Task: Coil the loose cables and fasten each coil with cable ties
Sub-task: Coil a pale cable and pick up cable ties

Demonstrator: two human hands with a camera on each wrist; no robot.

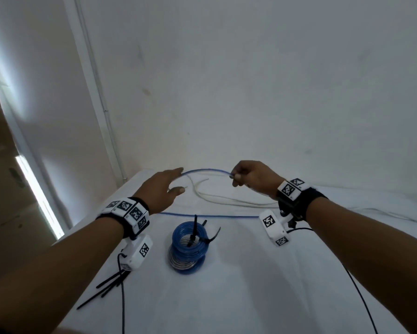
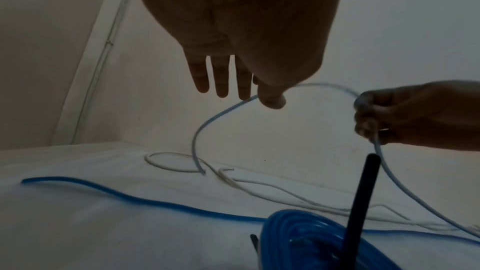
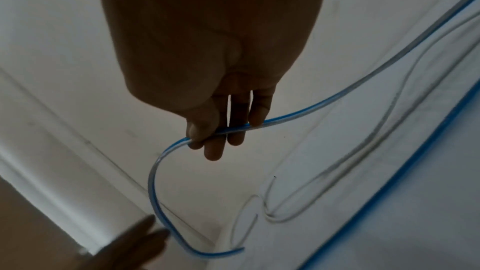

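The thin pale-blue and clear plastic cable (image 3: 161,182) hangs in the air in the middle of the head view. The right hand (image 1: 253,177) pinches it between thumb and fingers. From there it bends in a loop toward the left hand (image 1: 163,189), and its loose end dangles free. The left hand is spread with straight fingers, right beside the loop. I cannot tell if it touches the cable.

I think the springy loop could pop open if the left hand misses it. The long tail could drag the thin white cable (image 1: 226,200) or the bright blue cable (image 1: 210,216) lying on the white cloth table (image 1: 251,285) and tangle them.

The stack of tied blue coils (image 1: 187,249) sits low in the middle. Loose black cable ties (image 1: 106,289) lie at the lower left, partly hidden by the wrist camera. The cables run off the right edge, so their far ends cannot be seen.
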